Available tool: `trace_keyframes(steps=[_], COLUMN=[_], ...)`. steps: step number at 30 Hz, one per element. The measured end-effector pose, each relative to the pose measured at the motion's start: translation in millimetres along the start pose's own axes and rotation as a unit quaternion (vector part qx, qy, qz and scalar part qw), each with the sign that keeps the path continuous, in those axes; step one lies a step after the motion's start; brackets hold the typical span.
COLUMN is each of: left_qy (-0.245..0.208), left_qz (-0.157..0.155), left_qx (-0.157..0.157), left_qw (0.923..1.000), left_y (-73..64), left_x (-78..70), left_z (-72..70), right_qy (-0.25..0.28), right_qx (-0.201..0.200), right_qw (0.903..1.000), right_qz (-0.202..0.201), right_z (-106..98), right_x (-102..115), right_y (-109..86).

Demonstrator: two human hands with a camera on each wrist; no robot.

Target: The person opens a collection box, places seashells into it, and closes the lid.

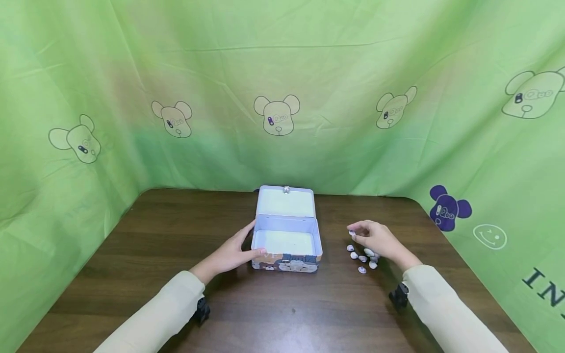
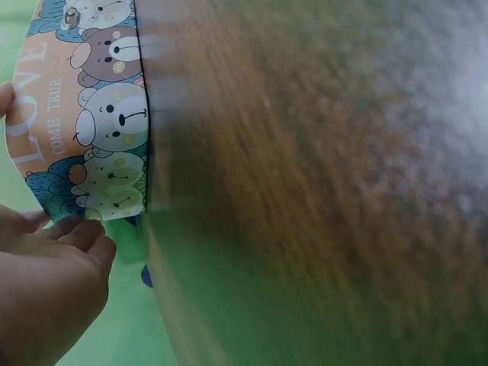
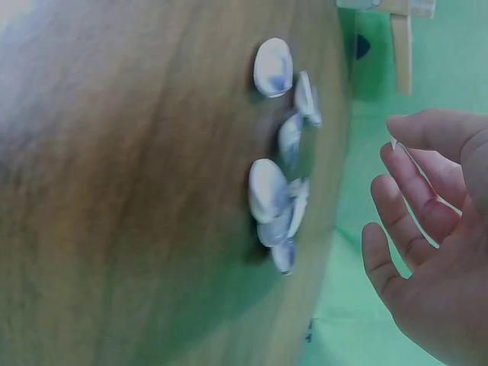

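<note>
Steadying the open tin box [image 1: 284, 265] at its near left corner with the left hand [image 1: 231, 253], thumb over the front rim and fingers well spread from it, against the left wall. Standing mid-worktop [image 1: 132, 255], with the lid [image 1: 286, 202] tipped back at the rear, the metal clasp [image 1: 286, 189] at its upper edge and the pale interior facing up.

Now across to the right, well apart from the box: pinching one small whitish shell [image 1: 352, 233] in the right hand [image 1: 379, 239], thumb and forefinger all but together on it, the other fingers loosely bent and fanned. In the right wrist view, only a sliver of it in sight between the tips.

Just below that hand, strewn over the worktop: loose shells [image 3: 272, 67], white with purplish patches, some lying singly, others heaped in a small cluster [image 3: 267, 191].

Over to the left wrist view: cartoon bears [image 2: 114, 118] along the box front, with "LOVE" and "COME TRUE" on the orange part. On both arms, pale sleeves [image 1: 152, 311]. Behind everything, hanging in soft folds, a green cloth [image 1: 220, 54] printed with round-eared animal heads.
</note>
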State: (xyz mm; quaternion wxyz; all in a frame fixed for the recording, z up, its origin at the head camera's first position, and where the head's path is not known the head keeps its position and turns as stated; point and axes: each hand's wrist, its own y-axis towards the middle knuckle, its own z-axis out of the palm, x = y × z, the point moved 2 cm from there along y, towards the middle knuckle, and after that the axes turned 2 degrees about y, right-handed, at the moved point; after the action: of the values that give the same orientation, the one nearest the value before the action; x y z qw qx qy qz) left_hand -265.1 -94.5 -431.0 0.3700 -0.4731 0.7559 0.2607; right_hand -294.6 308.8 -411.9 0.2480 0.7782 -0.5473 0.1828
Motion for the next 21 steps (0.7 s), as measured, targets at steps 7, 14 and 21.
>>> trace_keyframes(steps=[7,14,21], left_qy=[-0.006,-0.008,-0.007], left_qz=[-0.002,-0.003,-0.005], left_qx=[-0.005,-0.005,-0.006], left_qw=[1.0,1.0,1.0], left_y=[1.2,0.5,0.7], left_x=[2.3,4.6,3.2], left_z=[0.6,1.5,1.2], right_qy=[0.003,0.011,0.032], right_qx=[-0.011,-0.019,-0.028], right_qw=[0.9998,0.9991,0.9971], right_qz=[-0.016,-0.037,-0.063], right_z=[-6,-5,0], right_x=[9,18,38], right_y=[2.5,6.4,10.0])
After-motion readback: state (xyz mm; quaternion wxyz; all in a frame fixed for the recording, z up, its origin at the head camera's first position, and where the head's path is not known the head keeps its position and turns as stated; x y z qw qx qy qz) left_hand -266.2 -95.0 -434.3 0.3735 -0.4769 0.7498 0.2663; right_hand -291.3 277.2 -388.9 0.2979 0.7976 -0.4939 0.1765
